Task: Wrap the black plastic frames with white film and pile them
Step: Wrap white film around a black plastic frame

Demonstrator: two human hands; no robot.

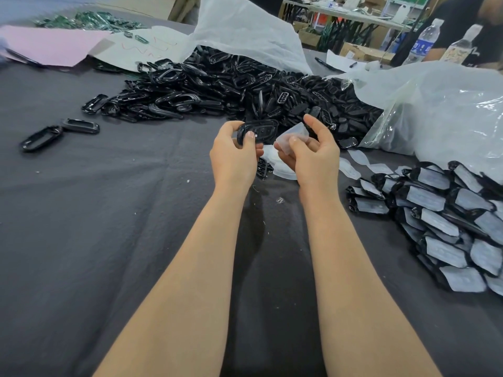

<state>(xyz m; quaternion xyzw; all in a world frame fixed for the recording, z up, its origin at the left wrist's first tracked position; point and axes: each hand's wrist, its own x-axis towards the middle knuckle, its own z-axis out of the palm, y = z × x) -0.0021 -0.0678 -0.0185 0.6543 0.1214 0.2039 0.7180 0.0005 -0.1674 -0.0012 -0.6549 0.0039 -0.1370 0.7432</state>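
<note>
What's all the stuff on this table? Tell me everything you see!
frame heap: many, black, middle back
loose frames: a few, black, left of heap
wrapped frames: many, black with white film, piled right
film pieces: several, white, beside the wrapped pile
bags: two, see-through white, back and right
paper: one, pink, back left
bottles: two, clear, back right
tablecloth: one, dark grey, underneath
left hand: holds one black frame
right hand: pinches one white film piece
</note>
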